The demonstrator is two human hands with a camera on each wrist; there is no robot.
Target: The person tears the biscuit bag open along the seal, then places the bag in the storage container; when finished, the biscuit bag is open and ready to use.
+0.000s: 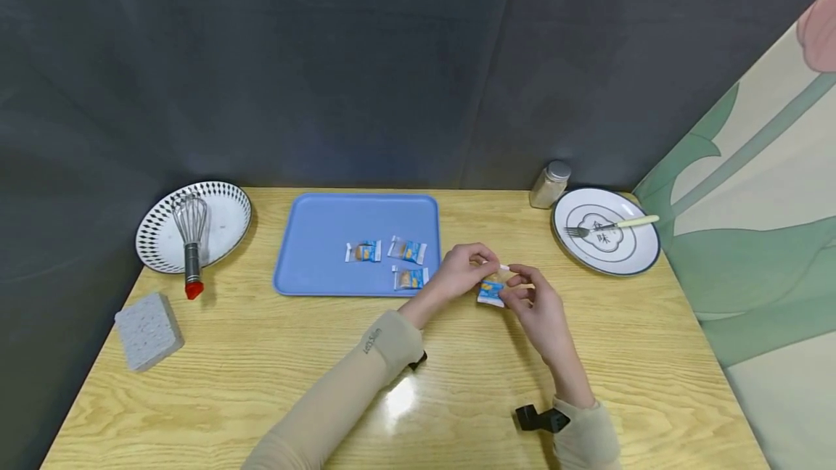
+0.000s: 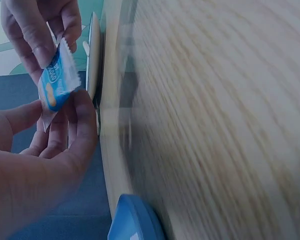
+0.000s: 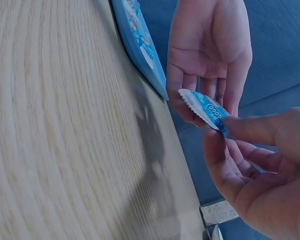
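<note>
A small blue-and-white wrapped snack packet (image 1: 492,289) is held up above the table between both hands, right of the tray. My left hand (image 1: 465,269) pinches one end between thumb and fingers. On the other side, my right hand (image 1: 537,308) pinches it with thumb and fingertips. Its crimped edge and printed blue face show in the left wrist view, where the packet (image 2: 60,82) is tilted. Three similar packets (image 1: 363,251) lie on the right part of the blue tray (image 1: 320,227).
At the left stands a patterned plate (image 1: 225,227) with a whisk (image 1: 191,238) on it, and nearer, a grey sponge-like block (image 1: 149,332). A round plate (image 1: 607,256) bearing a fork (image 1: 614,225) sits at the right, beside a capped jar (image 1: 550,185). A dark curtain hangs behind.
</note>
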